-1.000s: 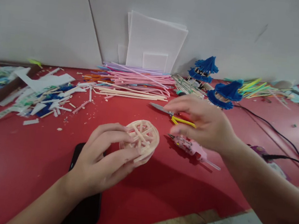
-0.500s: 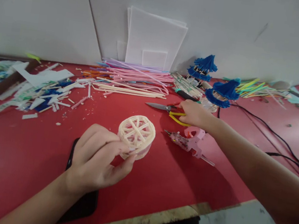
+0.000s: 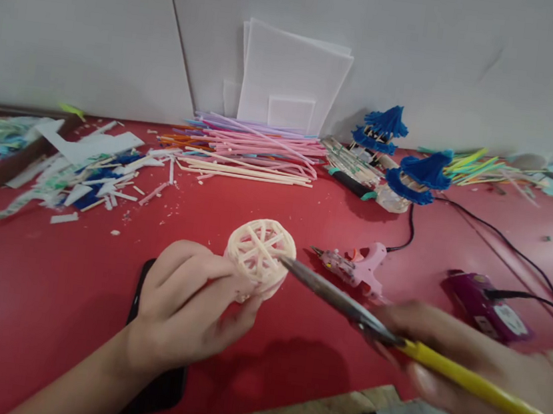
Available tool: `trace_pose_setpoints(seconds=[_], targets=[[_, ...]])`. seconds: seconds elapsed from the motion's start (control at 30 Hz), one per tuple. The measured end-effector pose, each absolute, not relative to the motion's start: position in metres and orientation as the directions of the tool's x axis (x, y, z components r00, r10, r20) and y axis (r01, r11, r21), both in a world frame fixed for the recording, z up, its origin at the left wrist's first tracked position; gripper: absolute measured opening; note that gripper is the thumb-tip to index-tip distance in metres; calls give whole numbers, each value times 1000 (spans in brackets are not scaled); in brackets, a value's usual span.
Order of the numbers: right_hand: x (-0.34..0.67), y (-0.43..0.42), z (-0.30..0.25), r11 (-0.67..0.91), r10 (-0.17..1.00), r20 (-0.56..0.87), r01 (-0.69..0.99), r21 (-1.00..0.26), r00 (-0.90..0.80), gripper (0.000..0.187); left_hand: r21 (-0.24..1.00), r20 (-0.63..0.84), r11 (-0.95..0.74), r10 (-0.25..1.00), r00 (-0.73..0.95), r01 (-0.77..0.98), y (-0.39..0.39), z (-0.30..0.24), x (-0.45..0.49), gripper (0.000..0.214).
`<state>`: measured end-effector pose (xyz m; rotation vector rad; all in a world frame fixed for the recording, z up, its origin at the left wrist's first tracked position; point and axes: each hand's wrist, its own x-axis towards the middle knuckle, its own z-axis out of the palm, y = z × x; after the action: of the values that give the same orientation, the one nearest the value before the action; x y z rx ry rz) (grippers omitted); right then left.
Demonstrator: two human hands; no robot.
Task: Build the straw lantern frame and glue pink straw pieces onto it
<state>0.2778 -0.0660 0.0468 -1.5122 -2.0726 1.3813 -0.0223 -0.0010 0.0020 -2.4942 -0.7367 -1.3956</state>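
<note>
My left hand [image 3: 195, 298] pinches a small cream-coloured spoked wheel [image 3: 262, 249] by its near edge, holding it above the red table. In my right hand [image 3: 469, 365] is a pair of scissors [image 3: 340, 299] with yellow handles. The blades point left, and their tip overlaps the wheel's right rim in view; I cannot tell whether they touch. Beyond the blades a pink hot glue gun [image 3: 354, 267] lies on the table. Part of a black phone [image 3: 153, 393] shows beneath my left wrist.
Pink and cream sticks [image 3: 263, 148] lie at the back, below white sheets [image 3: 295, 75] leaning on the wall. Scraps [image 3: 94, 171] cover the left side. Two blue-roofed models [image 3: 419, 174] stand back right, near a green-and-black tool [image 3: 350, 182]. A purple corded box [image 3: 488, 307] lies right.
My right hand has picked the scissors up from the back of the table and brought them toward me, beside the wheel. My left hand still holds the wheel.
</note>
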Motion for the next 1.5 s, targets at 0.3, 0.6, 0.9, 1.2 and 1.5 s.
trace_pose_setpoints(seconds=[0.3, 0.6, 0.9, 1.2, 1.5], targets=[[313, -111, 15, -311, 660, -651, 653, -691, -374, 40, 55, 819, -870, 319, 476, 490, -3, 6, -25, 15], [274, -94, 39, -105, 761, -517, 712, -695, -392, 36, 53, 817, -873, 317, 482, 485, -2, 7, -23, 16], [273, -97, 34, -98, 812, -442, 658, -747, -381, 44, 44, 823, -869, 311, 475, 492, -1, 7, -22, 16], [270, -97, 29, -147, 804, -446, 594, -791, -394, 50, 41, 820, -875, 305, 483, 483, -1, 9, -22, 16], [262, -91, 30, -291, 732, -585, 616, -732, -349, 62, 38, 820, -880, 299, 489, 474, -1, 10, -20, 16]])
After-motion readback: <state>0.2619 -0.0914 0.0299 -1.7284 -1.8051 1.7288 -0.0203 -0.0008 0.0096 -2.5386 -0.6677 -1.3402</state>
